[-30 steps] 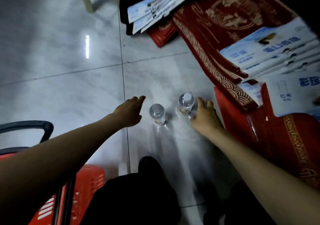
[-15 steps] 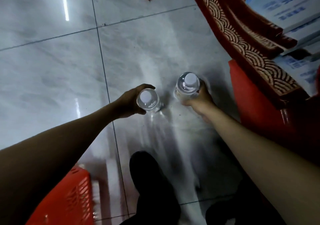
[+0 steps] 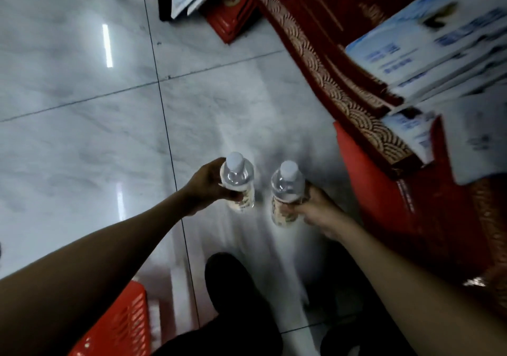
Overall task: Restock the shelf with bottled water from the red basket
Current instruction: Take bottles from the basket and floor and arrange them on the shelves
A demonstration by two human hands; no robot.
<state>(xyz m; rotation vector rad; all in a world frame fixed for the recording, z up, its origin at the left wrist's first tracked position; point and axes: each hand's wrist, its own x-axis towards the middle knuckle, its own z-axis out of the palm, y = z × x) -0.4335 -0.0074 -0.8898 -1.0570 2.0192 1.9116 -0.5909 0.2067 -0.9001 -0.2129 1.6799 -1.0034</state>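
Two clear water bottles with white caps are held upright above the grey tiled floor. My left hand (image 3: 207, 188) grips the left bottle (image 3: 237, 181) around its body. My right hand (image 3: 315, 210) grips the right bottle (image 3: 286, 191) low on its labelled part. The two bottles are side by side, a small gap between them. A corner of the red basket (image 3: 120, 325) shows at the bottom left, partly behind my left forearm.
Red and gold patterned boxes (image 3: 329, 62) with white and blue packs (image 3: 428, 43) stacked on them fill the right side. A smaller red box (image 3: 230, 18) and more packs lie at the top centre. My dark shoes (image 3: 233, 290) are below the bottles.
Both hands closed around the bottles standing on the floor and lifted them toward me. The view shifted, bringing the stacked boxes back into frame.
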